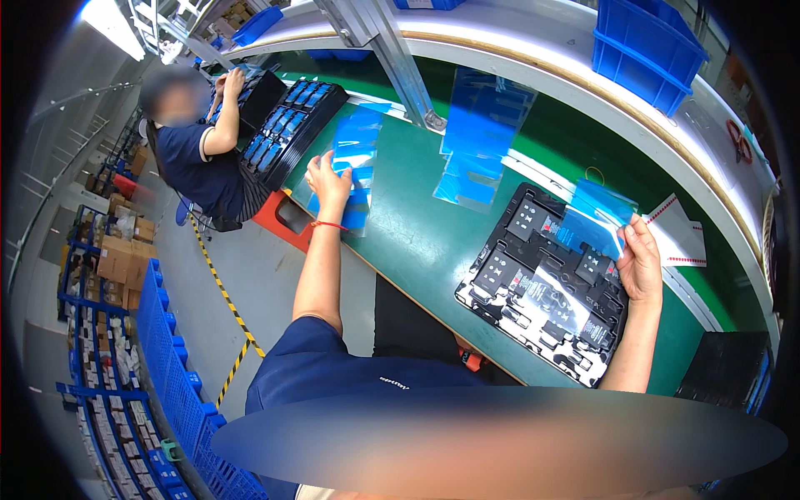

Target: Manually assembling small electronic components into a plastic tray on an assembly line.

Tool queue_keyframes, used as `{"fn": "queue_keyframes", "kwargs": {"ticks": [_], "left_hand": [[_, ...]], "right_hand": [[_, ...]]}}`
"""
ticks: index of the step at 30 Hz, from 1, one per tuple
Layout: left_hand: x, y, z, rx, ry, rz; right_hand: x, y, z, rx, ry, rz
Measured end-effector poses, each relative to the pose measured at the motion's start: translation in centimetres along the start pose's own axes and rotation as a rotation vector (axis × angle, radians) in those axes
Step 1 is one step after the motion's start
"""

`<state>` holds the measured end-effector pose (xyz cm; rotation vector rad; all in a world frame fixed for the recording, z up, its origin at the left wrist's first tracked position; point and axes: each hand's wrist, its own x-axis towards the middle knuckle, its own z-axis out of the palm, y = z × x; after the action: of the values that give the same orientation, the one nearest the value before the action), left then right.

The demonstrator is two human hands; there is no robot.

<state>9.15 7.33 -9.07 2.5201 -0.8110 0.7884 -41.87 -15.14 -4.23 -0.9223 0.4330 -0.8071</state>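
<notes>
My right hand [640,260] pinches the edge of a clear-and-blue plastic film sheet [593,218] between thumb and fingers. That sheet lies over the far right part of a black tray [477,293] holding several flat black batteries [502,272]. Away to the left, my left hand [330,182] is at a strip of blue-and-clear film sheets [358,162] on the green workbench [404,225]. Its thumb and fingers are apart, with no film visibly held between them. A glossy clear film also reflects light over the tray's middle.
More blue film sheets [487,117] lie at the bench's back. White sheets with red-dotted edges [679,237] are right of the tray. A metal post [400,75] rises behind. Blue bins [646,54] and red scissors [738,142] are on the shelf. A co-worker [187,150] handles black trays far left.
</notes>
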Motion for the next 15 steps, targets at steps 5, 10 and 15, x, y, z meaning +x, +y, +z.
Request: {"fn": "queue_keyframes", "kwargs": {"ticks": [5, 10, 15], "left_hand": [[-1.7, 9.7, -0.4, -0.425, -0.141, 0.272], [-3.9, 18.1, -1.0, -0.256, -0.335, 0.154], [-3.9, 19.2, -0.2, -0.282, -0.579, 0.149]], "right_hand": [[-0.3, -0.5, 1.3, -0.012, 0.047, 0.018], [-0.2, -0.1, 0.8, 0.003, 0.111, -0.007], [0.0, -0.1, 0.1, 0.0, 0.017, 0.019]]}}
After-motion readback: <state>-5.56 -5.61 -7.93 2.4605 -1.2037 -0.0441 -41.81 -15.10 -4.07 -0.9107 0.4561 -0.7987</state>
